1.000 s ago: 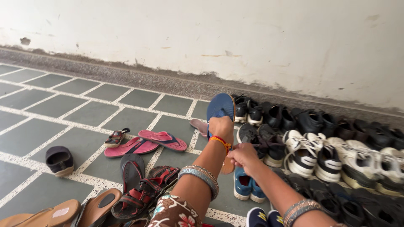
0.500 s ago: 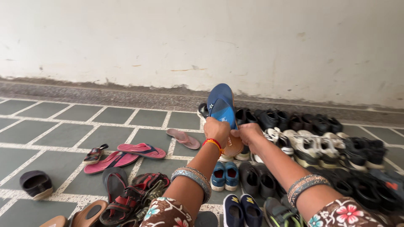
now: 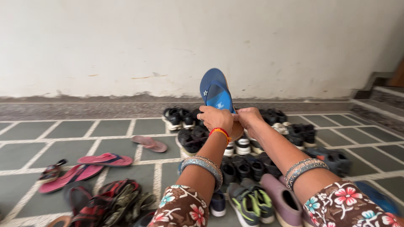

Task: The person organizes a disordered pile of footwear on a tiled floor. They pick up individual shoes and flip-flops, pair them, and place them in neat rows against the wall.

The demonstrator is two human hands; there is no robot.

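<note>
Both hands hold 1 blue flip-flop (image 3: 215, 93) upright above the rows of dark shoes (image 3: 248, 147), toe toward 12 o'clock; a small white star-shaped mark sits on its sole at 10 o'clock. The left hand (image 3: 215, 118) has its fingers curled round the heel, and the right hand (image 3: 249, 117) pinches the heel from 3 o'clock. 2 pink flip-flops (image 3: 90, 166) lie at 8 o'clock on the tiled floor (image 3: 63, 147).

Below our two grips, rows of dark shoes (image 3: 252, 168) crowd the floor (image 3: 113, 128). Left of the grips we see bare tiles out to a pink flip-flop pair (image 3: 90, 164); ahead, the wall (image 3: 126, 46) blocks.
</note>
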